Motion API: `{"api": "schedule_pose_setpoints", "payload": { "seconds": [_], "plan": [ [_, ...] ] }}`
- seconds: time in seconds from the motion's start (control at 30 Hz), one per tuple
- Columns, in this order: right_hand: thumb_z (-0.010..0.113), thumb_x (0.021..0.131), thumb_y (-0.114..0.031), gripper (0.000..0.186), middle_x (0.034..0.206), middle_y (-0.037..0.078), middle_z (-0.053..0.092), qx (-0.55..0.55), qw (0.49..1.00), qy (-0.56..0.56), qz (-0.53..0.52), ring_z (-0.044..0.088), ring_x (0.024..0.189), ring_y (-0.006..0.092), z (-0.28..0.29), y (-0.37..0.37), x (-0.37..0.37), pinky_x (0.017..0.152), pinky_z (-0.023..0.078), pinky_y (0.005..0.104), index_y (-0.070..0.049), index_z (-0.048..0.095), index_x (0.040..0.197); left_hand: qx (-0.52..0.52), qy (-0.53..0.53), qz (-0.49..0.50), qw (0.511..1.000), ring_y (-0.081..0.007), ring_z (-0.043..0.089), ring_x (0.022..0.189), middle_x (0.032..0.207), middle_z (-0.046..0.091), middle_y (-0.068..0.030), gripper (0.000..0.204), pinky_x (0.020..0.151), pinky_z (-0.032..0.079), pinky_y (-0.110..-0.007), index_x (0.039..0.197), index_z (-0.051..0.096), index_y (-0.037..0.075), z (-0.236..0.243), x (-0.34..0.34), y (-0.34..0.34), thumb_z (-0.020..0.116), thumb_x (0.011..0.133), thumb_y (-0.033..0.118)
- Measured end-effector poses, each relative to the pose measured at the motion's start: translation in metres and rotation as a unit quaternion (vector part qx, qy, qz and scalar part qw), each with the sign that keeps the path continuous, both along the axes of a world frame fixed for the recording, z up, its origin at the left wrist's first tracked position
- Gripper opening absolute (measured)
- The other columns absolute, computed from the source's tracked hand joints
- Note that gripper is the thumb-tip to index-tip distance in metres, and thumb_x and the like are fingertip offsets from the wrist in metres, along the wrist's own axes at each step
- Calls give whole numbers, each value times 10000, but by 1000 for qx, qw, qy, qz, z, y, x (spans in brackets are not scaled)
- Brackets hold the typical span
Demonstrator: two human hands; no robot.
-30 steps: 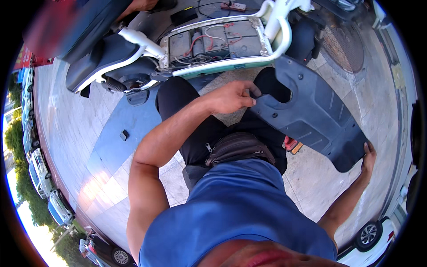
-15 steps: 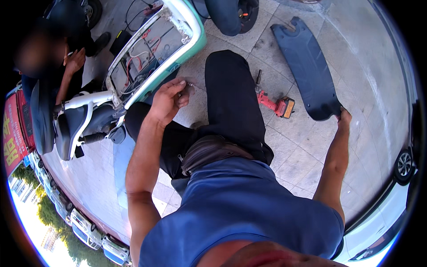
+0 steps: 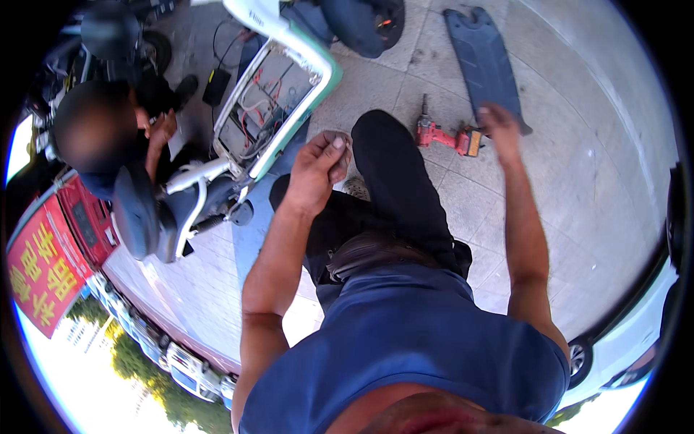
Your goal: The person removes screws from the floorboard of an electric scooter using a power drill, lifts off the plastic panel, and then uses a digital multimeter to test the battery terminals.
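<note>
My left hand [image 3: 322, 168] is raised in front of my knee, thumb and fingers pinched together. Whatever lies between the fingertips is too small to make out. To the right, my right hand [image 3: 502, 130] is smeared by motion over the near end of a dark plastic floorboard panel [image 3: 480, 58], which lies on the paving. Just left of that hand is a red cordless drill [image 3: 442, 137], lying on its side. Beyond my left hand stands a white and green electric scooter [image 3: 327, 81], its floor compartment uncovered, with red and white wires [image 3: 253, 108] inside.
A person [image 3: 163, 130] crouches at the left beside the scooter's seat [image 3: 141, 210]. A black box with a cable [image 3: 216, 87] lies past the frame. A wheel [image 3: 387, 23] stands at the far edge. Parked cars and a red banner [image 3: 47, 267] are around.
My right hand has come off the panel's near right corner and moved left toward the drill. My left hand stays pinched. The whole view has shifted.
</note>
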State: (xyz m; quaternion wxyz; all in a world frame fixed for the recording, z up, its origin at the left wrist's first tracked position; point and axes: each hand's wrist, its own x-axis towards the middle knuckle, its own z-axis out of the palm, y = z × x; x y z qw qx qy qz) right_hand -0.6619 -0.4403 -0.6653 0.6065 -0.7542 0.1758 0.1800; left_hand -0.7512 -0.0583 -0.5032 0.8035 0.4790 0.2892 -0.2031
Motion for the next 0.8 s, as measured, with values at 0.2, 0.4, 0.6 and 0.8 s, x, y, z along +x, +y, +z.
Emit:
{"api": "schedule_pose_setpoints", "payload": {
  "seconds": [0.2,0.4,0.6,0.8],
  "plan": [
    [583,1025,-260,318,941,85,697,421,885,195,-29,656,737,150,304,96,-59,619,524,276,16,661,1161,385,-191,-260,865,-187,586,573,679,621,-75,184,551,471,-334,1099,663,48,185,24,-106,673,945,148],
    [644,970,-132,259,948,57,683,419,899,120,-45,654,794,150,467,14,-5,698,523,300,2,641,1192,393,-289,-257,834,-258,614,553,671,625,-145,260,546,487,-373,1164,658,74,325,79,-197,692,914,134],
    [679,931,-118,174,762,41,623,229,936,80,-255,599,665,149,404,-234,64,601,501,300,8,672,1051,198,-178,-266,927,-114,511,598,701,550,7,255,533,379,-284,1213,630,35,348,184,-314,621,976,130],
    [648,875,-119,59,777,56,623,-80,879,382,-273,595,596,238,279,-537,3,577,526,425,-102,682,920,-180,114,66,975,-213,612,815,919,615,-77,210,785,545,-349,1095,597,-13,323,264,-381,536,1013,171]
  ]
}}
